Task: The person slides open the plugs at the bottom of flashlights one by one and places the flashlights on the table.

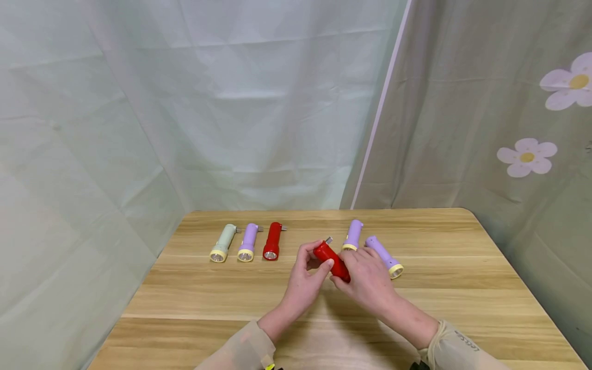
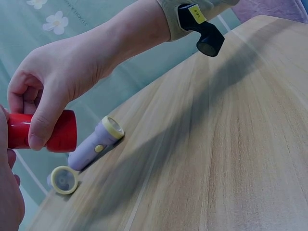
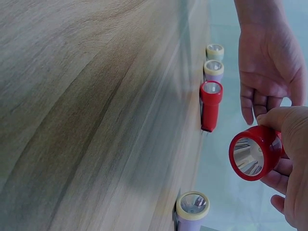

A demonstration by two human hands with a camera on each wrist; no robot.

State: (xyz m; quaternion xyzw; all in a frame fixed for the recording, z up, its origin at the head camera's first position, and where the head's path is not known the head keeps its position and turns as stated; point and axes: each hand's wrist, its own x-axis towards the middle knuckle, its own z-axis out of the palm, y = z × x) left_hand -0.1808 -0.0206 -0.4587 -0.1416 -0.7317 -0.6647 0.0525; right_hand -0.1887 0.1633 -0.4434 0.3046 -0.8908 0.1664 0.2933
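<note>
A red flashlight is held above the table between both hands, with a metal plug jutting from its tail end. My left hand pinches the tail part between thumb and fingers. Nearer the lens end, my right hand grips the body; its thumb lies along the red head in the left wrist view. The reflector faces the right wrist camera. Just beyond my right hand lie a purple flashlight, its lens end partly covered by the fingers, and another purple flashlight lying slanted.
On the left of the wooden table, a pale green flashlight, a purple flashlight and a red flashlight lie in a row, plugs sticking out to the right. A curtain hangs behind the table.
</note>
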